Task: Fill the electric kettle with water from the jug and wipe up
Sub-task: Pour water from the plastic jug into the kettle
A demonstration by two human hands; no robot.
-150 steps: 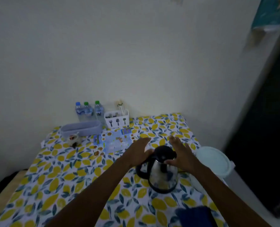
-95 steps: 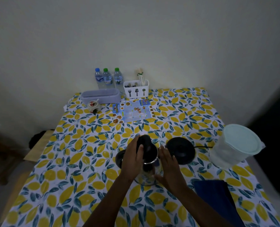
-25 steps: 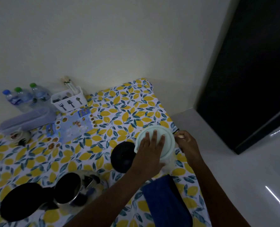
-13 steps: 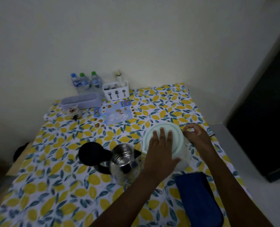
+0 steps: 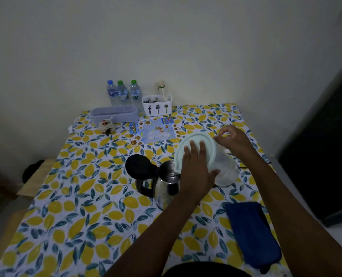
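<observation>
1. Here, the jug (image 5: 224, 168) is tilting left over the open kettle (image 5: 167, 181), near the middle of the table (image 5: 76, 196), toward its right edge.
2. The left hand (image 5: 196, 168) is lying flat, fingers spread, pressing on the jug's pale lid (image 5: 194, 142).
3. The right hand (image 5: 233, 139) is curling loosely at the jug's far rim; whether it is gripping a handle, I cannot tell.
4. The kettle's black lid (image 5: 140, 166) is standing hinged open to the left.
5. A blue cloth (image 5: 252, 234) is lying folded by the right edge, toward the near corner.
6. Three bottles (image 5: 123, 92) and a cutlery caddy (image 5: 157, 105) are standing along the far edge.
</observation>
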